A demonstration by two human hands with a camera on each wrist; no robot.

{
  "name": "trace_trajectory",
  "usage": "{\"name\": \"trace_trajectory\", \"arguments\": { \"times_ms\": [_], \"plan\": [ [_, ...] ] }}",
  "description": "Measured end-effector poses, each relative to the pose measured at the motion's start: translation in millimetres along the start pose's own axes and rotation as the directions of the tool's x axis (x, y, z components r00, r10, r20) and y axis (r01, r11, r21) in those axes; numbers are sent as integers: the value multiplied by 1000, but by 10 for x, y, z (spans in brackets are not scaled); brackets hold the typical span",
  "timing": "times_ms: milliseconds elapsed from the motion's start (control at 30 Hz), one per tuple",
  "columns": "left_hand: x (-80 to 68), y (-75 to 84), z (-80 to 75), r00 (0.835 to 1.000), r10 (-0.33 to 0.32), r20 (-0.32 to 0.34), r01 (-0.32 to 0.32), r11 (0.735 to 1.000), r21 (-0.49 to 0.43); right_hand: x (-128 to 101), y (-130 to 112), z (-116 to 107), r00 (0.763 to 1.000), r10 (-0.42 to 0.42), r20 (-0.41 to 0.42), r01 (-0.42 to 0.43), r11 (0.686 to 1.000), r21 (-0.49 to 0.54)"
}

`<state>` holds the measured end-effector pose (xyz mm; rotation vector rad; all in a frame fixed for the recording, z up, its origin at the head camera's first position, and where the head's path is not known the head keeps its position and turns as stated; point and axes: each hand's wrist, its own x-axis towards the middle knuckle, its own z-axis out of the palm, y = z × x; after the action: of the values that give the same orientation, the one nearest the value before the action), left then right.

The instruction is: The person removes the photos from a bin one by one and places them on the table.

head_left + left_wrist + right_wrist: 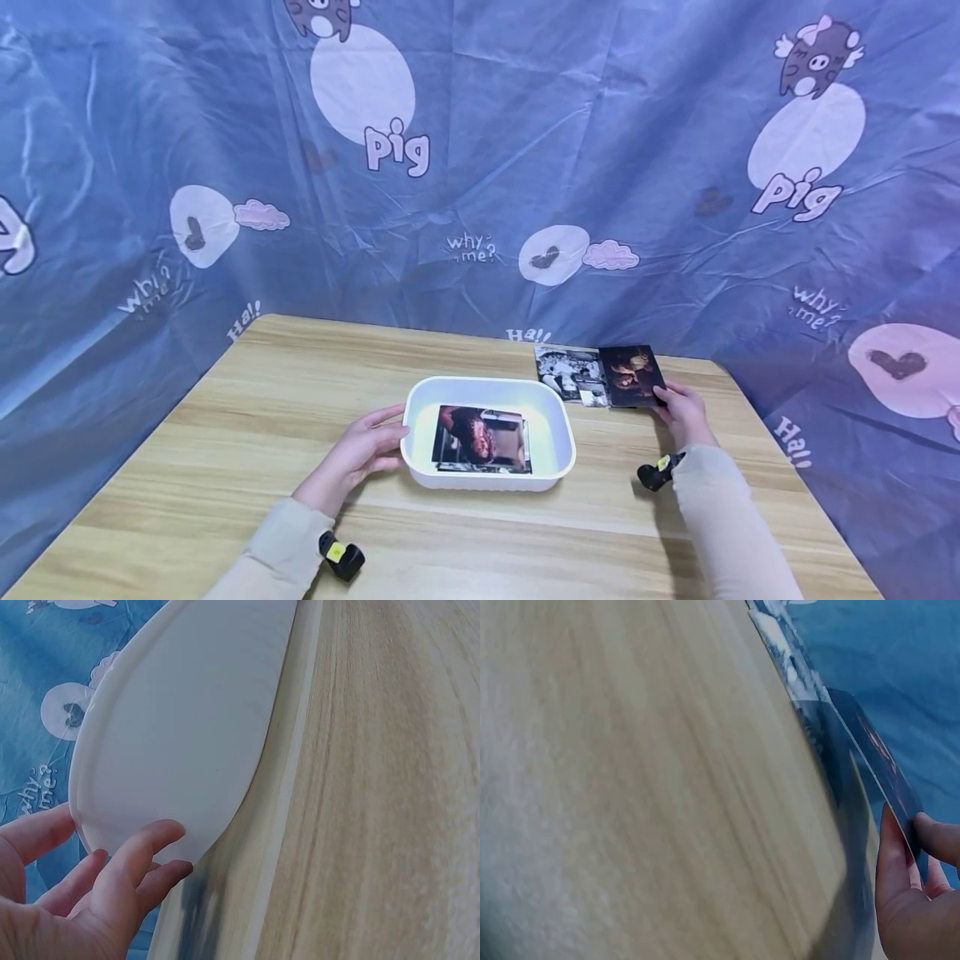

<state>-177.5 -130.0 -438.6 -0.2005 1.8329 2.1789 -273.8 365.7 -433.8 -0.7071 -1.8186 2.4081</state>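
Pinching the dark photo (632, 376) at its near corner, the right hand (682, 414) sits right of the white tray (556, 408); the left hand (365, 450), fingers relaxed, touches the tray's left wall.

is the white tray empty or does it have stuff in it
Not empty. The white tray holds a small stack of photos lying flat on its bottom, seen in the head view.
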Motion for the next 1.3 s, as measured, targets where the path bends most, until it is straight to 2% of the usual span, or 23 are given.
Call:
{"name": "trace_trajectory", "arguments": {
  "times_ms": [200,333,400,467,533,600,667,700,733,767,867,933,1033,1133,1200,1300],
  "plan": [
    [-9,1,4,1000,-3,-4,3,1000,8,26,66,-15,999,-29,-40,27,999,-45],
    [0,10,8,1000,-9,-6,9,1000,4,54,81,-15,997,-49,-60,42,993,-111],
    [9,13,10,1000,-13,-13,13,1000,3,61,81,-6,994,-69,-88,54,985,-163],
    [14,13,12,1000,-18,-18,18,1000,1,49,70,16,990,-89,-113,56,961,-269],
    [13,13,15,1000,-22,-21,22,1000,-4,35,52,35,985,-121,-123,59,906,-420],
    [14,12,15,999,-25,-22,25,1000,-1,8,20,58,981,-137,-138,29,804,-594],
    [15,11,14,999,-27,-25,27,1000,2,-19,-14,71,981,-141,-134,4,702,-712],
    [15,12,15,999,-27,-27,27,1000,4,-28,-30,78,981,-138,-135,-6,677,-736],
    [17,11,14,999,-27,-28,28,1000,8,-34,-44,86,983,-126,-130,-10,680,-733],
    [20,10,13,999,-28,-29,28,999,15,-39,-56,93,985,-123,-119,0,697,-718],
    [22,15,16,999,-29,-30,29,999,22,-31,-83,119,991,-120,-63,59,801,-596],
    [18,24,21,999,-29,-28,30,999,24,-38,-107,161,992,-129,-9,104,840,-532],
    [7,38,33,999,-31,-31,31,999,25,-85,-152,281,987,-143,74,161,840,-518],
    [3,38,36,999,-29,-37,31,999,31,-164,-184,460,970,-164,181,234,837,-495],
    [5,28,27,999,-25,-30,27,999,36,-226,-188,594,951,-184,250,286,833,-474],
    [2,17,10,1000,-15,-10,15,999,31,-329,-169,784,908,-220,357,380,792,-477]
  ]
}}
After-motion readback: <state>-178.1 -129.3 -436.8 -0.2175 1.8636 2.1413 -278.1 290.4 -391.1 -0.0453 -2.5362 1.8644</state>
